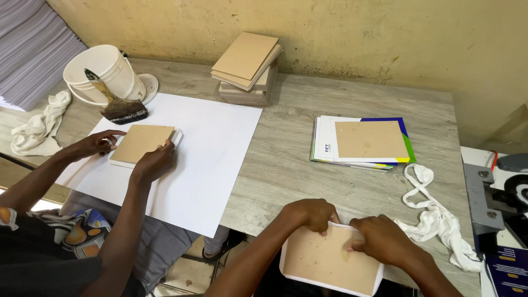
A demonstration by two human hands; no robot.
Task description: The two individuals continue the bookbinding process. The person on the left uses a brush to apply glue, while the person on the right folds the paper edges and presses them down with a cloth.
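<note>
**Two people pressing boards onto white sheets at a wooden table**

Head view: at the bottom edge, the wearer's left hand point(311, 214) and right hand point(385, 239) rest on a brown board point(330, 261) lying on a white sheet point(286, 269), held at the table's point(308, 176) near edge. Both hands are curled, fingertips pinching the white edge at the board's top, apparently to fold it tight over the board.

To the left, a co-worker's hands point(154, 162) lie flat on a second board point(142, 142), steadying it on a large white paper point(214, 159).

A white bucket point(102, 71) with a glue brush point(118, 104) stands within that person's reach. A stack of boards point(246, 69) sits against the wall. A pile of printed covers point(363, 142) lies at centre right, and a white rag point(440, 225) lies just beside the right hand.
</note>
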